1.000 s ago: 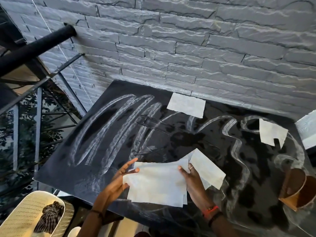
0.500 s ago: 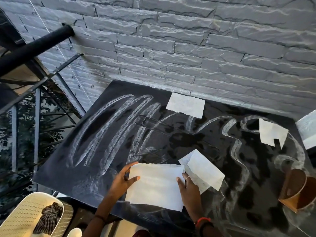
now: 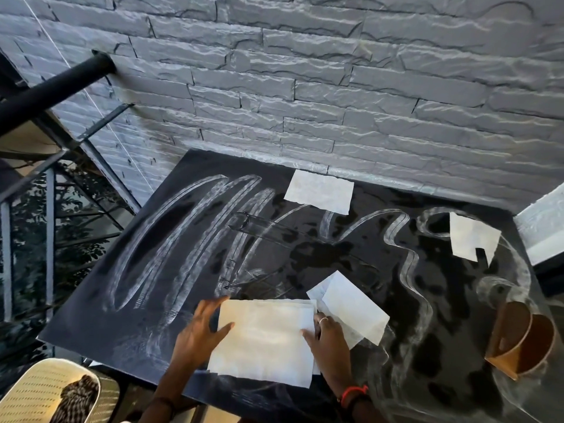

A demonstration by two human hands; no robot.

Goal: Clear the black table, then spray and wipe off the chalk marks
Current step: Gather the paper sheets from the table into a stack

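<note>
At the near edge of the chalk-marked black table (image 3: pixel 100 319), a left hand (image 3: pixel 200 329), fingers spread, touches white paper sheets (image 3: pixel 262 340) gripped by the right hand (image 3: pixel 328 341).

black table (image 3: pixel 91 315): right corner out of frame | chair (image 3: pixel 30 392): cut by bottom edge

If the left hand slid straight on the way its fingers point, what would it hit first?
From the left hand, only chalked table lies ahead, then probably the far paper by the wall.
</note>
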